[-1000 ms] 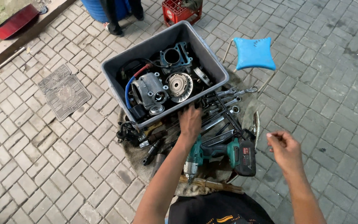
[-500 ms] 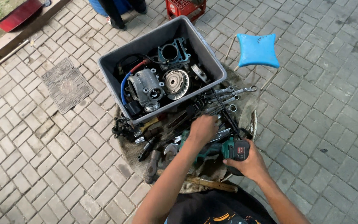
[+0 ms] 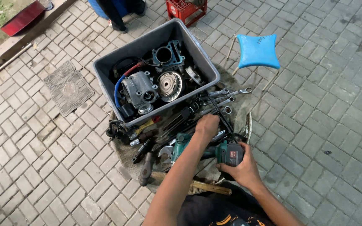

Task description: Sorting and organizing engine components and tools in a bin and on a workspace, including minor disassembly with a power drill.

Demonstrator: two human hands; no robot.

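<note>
Green drill (image 3: 208, 150) half-hidden beneath forearm (image 3: 185, 167)

single head view, worn camera, looks steeply down from above at brick paving (image 3: 323, 138); moderately close, forearms enter from bottom edge; no second view to compare.

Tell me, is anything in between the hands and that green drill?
Nothing visible is. The right hand already grips the battery end of the green drill. The left hand reaches past it into the pile of wrenches; its forearm crosses over the drill's body.
</note>
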